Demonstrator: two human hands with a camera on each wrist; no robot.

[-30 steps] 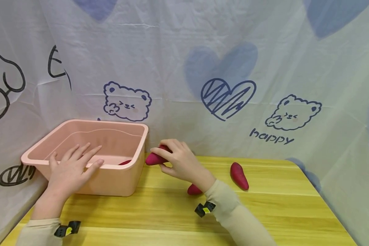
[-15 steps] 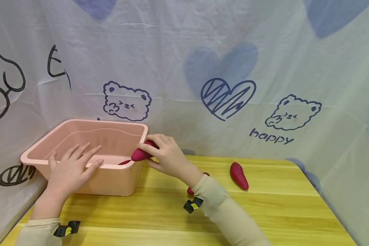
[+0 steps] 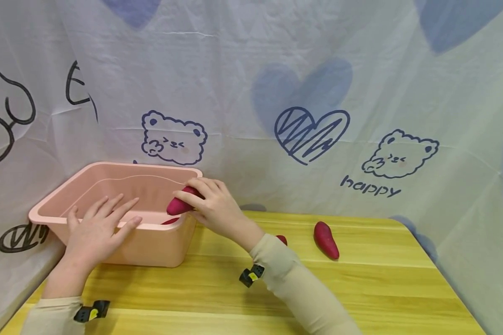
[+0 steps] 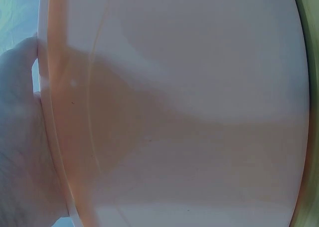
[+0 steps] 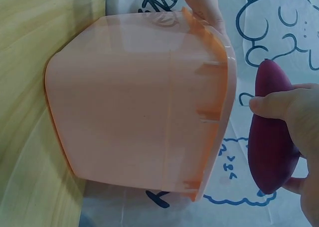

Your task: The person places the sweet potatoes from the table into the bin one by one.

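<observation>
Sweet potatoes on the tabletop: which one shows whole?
The rightmost sweet potato, out in the open on the wooden tabletop; the other sweet potato there shows only a small part past the right sleeve.

Your head view looks forward and down over the desk (image 3: 381, 288); your left-wrist view faces the tub (image 4: 209, 112) closely, the right-wrist one from farther; all share it.

One word in dark blue, "happy" (image 3: 370, 185), on the cloth (image 3: 243, 177) above the far edge of the table (image 3: 381, 279), near the right corner, just under a drawn bear (image 3: 402, 156)! Farther left, an E-like mark (image 3: 77, 82), too cut off to call.
</observation>
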